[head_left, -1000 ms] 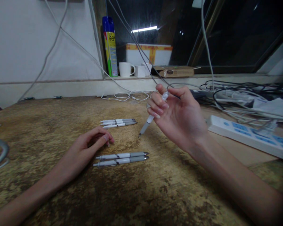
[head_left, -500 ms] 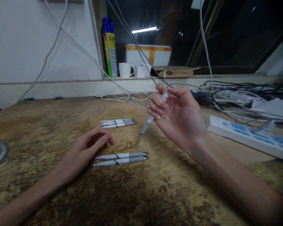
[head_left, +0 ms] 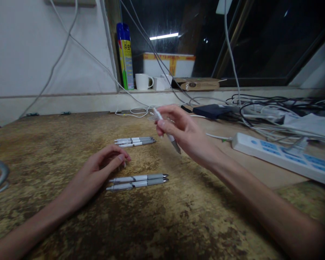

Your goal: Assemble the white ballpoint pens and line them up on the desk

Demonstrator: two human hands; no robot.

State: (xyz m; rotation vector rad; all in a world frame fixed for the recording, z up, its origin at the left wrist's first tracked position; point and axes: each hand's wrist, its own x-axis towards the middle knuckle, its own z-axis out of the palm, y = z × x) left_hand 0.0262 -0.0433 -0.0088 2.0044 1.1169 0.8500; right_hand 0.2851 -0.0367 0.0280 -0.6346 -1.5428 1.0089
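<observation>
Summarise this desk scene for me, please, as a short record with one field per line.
Right hand: holds a white-and-grey pen above the table, grey end lower
Left hand: fingers curled, between the two pen groups and towards their left ends
Near pens: two, side by side, grey ends to the right
Far pens: close together, grey ends also right; exact count unclear
Right side: white power strip, with tangled cables beyond it
Window ledge: spray can upright, white mug beside it

A spray can (head_left: 126,59) and white mug (head_left: 142,82) stand near a flat cardboard box (head_left: 203,85).
</observation>
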